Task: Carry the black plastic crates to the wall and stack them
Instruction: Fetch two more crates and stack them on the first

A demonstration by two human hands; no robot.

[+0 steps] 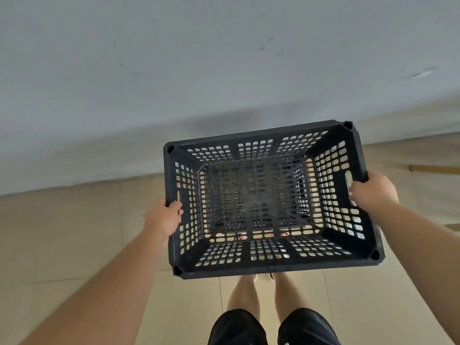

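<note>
A black plastic crate (pixel 263 135) with perforated walls and floor hangs in the air in front of me, open side up and empty. My left hand (pixel 163 216) grips the handle slot on its left short side. My right hand (pixel 374 190) grips the handle slot on the right short side. The crate is tilted slightly, its right end farther from me. A pale grey wall (pixel 199 70) rises just beyond the crate's far rim. No other crate is in view.
Beige floor tiles (pixel 74 245) run up to the foot of the wall. My bare legs and black shorts (pixel 271 327) show below the crate. A thin brownish strip (pixel 433 168) lies on the floor at the far right.
</note>
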